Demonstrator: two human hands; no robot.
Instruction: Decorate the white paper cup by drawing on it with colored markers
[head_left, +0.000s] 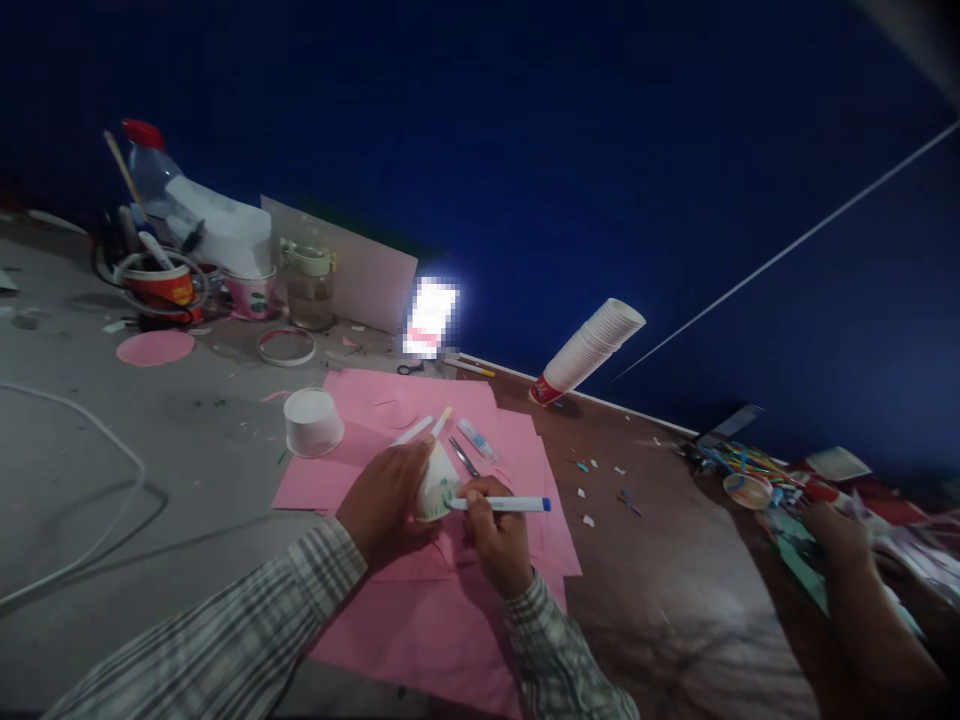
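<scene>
My left hand [391,498] is closed around a white paper cup [436,478], which is tilted above the pink paper sheets [517,450]. Green marks show on the cup near its rim. In my right hand [496,535] is a white marker pen [510,504] with a blue end, its tip at the cup's green marks. Just beyond my hands lie a pair of scissors [464,457], a small clear tube with a blue label [477,440] and a white pen [412,431]. Another white paper cup [313,422] stands upside down to the left.
A tall leaning stack of paper cups [589,350] stands by the wall. At the back left are a red cup of tools [161,288], a pink cup [251,296] and a glass jar [310,290]. Another person's hand [836,535] is at the right, near colourful craft items. A white cable [112,440] runs at left.
</scene>
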